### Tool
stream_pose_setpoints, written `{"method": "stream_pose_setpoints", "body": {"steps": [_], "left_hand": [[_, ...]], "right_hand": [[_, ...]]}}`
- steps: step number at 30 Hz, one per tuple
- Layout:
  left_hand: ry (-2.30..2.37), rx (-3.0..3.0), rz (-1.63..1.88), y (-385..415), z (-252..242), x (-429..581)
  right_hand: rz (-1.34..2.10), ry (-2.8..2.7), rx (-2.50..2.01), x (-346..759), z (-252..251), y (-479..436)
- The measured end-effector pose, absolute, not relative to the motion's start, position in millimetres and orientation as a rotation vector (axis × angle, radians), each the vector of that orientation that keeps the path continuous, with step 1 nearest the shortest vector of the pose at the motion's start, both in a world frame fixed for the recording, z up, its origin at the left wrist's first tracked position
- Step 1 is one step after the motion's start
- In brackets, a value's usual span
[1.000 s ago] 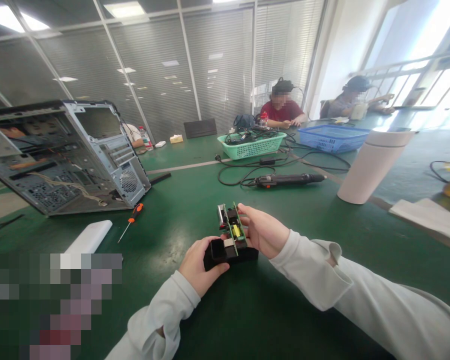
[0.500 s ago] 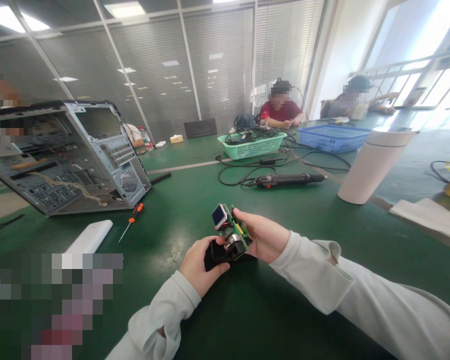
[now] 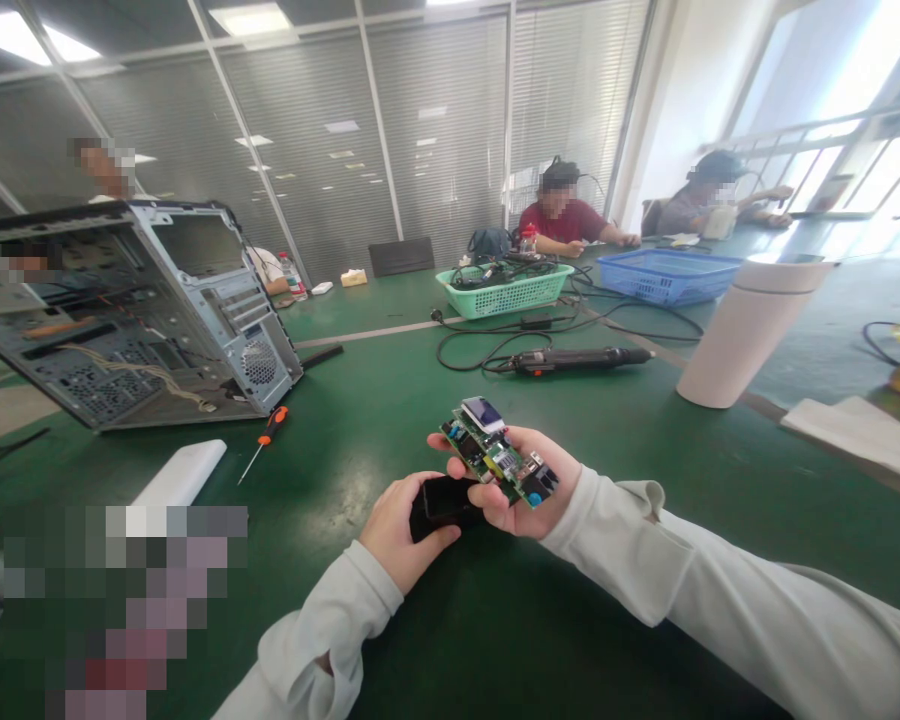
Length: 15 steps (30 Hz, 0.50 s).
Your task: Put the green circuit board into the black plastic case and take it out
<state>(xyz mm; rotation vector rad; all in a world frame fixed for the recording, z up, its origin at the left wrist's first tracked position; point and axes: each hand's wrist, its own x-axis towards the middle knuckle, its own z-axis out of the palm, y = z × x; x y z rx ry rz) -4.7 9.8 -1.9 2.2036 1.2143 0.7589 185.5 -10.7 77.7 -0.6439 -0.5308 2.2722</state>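
Note:
A green circuit board (image 3: 504,458) rests in the fingers of my right hand (image 3: 547,465), tilted, with its component side facing up. A small white-framed screen (image 3: 484,413) sits at the board's upper end, and black and blue parts show at its lower right end. My left hand (image 3: 397,530) is wrapped round a black plastic case (image 3: 444,500) down at the table. The case lies just below and left of the board, and its right end is partly hidden by my right fingers.
An opened computer case (image 3: 187,310) stands at the left, with an orange-handled screwdriver (image 3: 264,440) and a white slab (image 3: 184,470) before it. Ahead lie a black electric screwdriver (image 3: 577,360), a green basket (image 3: 506,297) of cables, a blue basket (image 3: 667,280) and a pale tumbler (image 3: 746,335). People sit beyond.
My right hand has turned the circuit board over to the right and lifted it away from the black case. My left hand has stayed on the case.

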Motion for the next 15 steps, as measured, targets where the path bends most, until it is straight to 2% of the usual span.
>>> {"method": "stream_pose_setpoints", "body": {"steps": [4,11,15], "left_hand": [[1.219,2.216,0.765,9.2,-1.2,-4.8],[1.218,2.196,0.743,8.7,-1.3,-5.0],[1.22,2.185,0.738,6.5,4.2,-2.9]], "right_hand": [[2.194,-0.609,-0.674,182.3,78.2,-8.5],[1.858,-0.949,-1.01,188.1,85.5,-19.7],[1.347,-1.413,-1.186,222.9,72.8,-40.1]]}}
